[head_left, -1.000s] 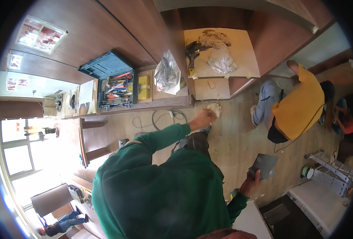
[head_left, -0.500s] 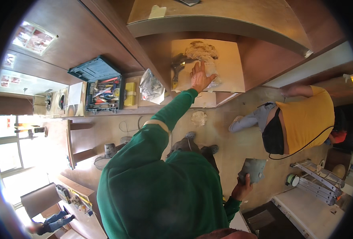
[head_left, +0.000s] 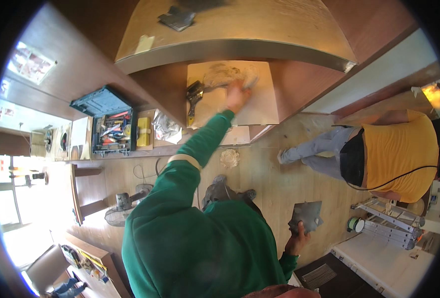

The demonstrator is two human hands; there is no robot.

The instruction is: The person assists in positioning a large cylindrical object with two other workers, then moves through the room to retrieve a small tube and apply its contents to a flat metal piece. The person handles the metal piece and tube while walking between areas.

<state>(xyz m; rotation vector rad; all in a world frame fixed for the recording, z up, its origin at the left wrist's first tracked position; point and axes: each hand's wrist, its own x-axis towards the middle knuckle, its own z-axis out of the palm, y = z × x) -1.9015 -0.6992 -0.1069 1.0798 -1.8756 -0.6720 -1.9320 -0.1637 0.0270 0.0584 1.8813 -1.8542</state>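
Observation:
My left hand reaches onto a pale board inside the cabinet. Its blurred fingers are closed on crumpled, see-through plastic film, beside a beige, putty-like mass. A dark brush-like tool with a yellow handle end lies on the board's left side. Low on the right, my right hand grips a thin dark grey sheet, which looks like sandpaper, by its lower edge. The sheet is held out in the air above the floor.
An open blue toolbox with several hand tools stands left, next to a yellow block and a silvery bag. More dark sheets lie on the upper shelf. A co-worker in yellow bends at right, near a folded ladder.
My left hand has gone from spread on the plastic film to closed on it, shifting the film up. The co-worker has moved slightly. My right hand still holds the dark sheet.

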